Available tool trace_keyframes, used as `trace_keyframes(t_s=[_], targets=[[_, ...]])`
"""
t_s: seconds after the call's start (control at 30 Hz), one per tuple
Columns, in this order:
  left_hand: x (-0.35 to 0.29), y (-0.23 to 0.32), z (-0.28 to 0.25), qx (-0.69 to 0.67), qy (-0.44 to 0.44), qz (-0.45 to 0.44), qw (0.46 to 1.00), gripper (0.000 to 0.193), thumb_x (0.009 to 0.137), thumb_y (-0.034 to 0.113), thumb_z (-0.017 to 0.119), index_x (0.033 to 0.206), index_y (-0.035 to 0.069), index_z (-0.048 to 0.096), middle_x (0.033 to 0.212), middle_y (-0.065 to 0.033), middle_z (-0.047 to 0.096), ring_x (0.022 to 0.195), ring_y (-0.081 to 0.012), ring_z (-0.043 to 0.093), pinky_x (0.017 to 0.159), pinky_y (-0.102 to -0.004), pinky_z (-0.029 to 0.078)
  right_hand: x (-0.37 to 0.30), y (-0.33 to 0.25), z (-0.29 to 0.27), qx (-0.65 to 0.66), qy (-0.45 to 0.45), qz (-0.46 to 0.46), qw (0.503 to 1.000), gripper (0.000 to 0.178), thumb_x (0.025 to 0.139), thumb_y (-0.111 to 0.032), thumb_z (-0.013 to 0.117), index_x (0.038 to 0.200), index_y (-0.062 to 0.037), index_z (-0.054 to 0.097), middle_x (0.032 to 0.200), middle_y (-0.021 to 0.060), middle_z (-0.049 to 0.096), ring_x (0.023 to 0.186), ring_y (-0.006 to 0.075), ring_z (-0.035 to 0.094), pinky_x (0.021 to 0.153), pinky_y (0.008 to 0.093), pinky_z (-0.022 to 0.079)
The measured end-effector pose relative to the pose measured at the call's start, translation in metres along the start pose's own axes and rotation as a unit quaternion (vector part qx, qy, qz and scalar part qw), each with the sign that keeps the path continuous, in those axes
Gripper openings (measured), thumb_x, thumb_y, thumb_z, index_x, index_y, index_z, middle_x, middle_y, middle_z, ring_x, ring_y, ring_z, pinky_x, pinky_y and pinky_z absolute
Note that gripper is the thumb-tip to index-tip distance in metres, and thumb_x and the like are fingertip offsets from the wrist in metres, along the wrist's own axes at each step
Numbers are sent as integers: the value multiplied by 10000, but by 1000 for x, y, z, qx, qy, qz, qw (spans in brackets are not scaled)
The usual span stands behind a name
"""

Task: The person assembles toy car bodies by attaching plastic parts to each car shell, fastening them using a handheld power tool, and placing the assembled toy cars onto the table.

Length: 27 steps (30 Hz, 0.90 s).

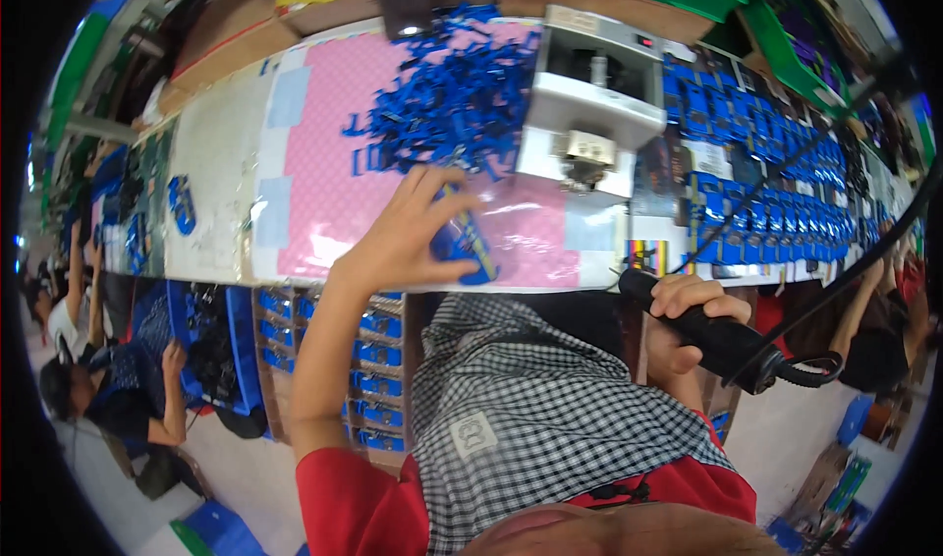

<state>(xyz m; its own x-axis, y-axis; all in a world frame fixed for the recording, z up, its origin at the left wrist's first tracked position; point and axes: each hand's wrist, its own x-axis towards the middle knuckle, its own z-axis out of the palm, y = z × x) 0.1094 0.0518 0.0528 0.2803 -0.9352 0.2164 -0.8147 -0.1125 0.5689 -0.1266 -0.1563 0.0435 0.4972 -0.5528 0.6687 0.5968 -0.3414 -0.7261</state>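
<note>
Left hand (pixel 417 224) fingers clamped on blue case (pixel 468 251) over near desk (pixel 211 212) edge, right hand (pixel 695 308) fingers round black corded tool (pixel 709 338) apart; case seemingly unfinished, blue pieces (pixel 447 94) heaped far, rows of cases (pixel 771 224) right perhaps done.

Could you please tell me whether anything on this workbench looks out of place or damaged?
Nothing looks clearly damaged. What stands out is the loose heap of small blue pieces on the pink mat, beyond the left hand: they lie jumbled at all angles, while the blue units at right lie in rows.
</note>
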Motion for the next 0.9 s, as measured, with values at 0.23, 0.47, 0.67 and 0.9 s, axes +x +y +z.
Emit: trace_keyframes(t_s=[0.23,0.47,0.67,0.9], targets=[[-14,-55,17,6,187,-41,982,364,787,8,555,1142,82,579,1163,-142,527,1086,-331,482,957,-401,386,-2,31,25,136,-172,20,975,590,727,-290,797,1100,-68,398,898,131,580,765,234,593,720,372,505],[-62,-101,-26,107,182,-187,959,347,724,-131,503,985,35,659,1030,-146,574,962,-307,563,827,-352,470,13,27,48,36,-150,71,985,576,786,-464,704,1015,-86,335,756,80,514,555,155,524,533,285,479],[-47,-98,-32,302,151,-88,937,212,681,-23,654,889,13,642,1008,-87,575,971,-286,541,777,-365,473,17,36,47,105,-147,104,978,500,744,-163,767,1067,-45,405,796,114,580,690,186,583,629,296,508],[-25,-55,10,74,268,-160,947,133,718,2,672,837,35,621,877,-73,614,813,-256,597,673,-320,487,19,33,43,35,-137,100,985,565,771,-392,746,1017,-73,349,743,82,517,588,151,529,531,276,483]])
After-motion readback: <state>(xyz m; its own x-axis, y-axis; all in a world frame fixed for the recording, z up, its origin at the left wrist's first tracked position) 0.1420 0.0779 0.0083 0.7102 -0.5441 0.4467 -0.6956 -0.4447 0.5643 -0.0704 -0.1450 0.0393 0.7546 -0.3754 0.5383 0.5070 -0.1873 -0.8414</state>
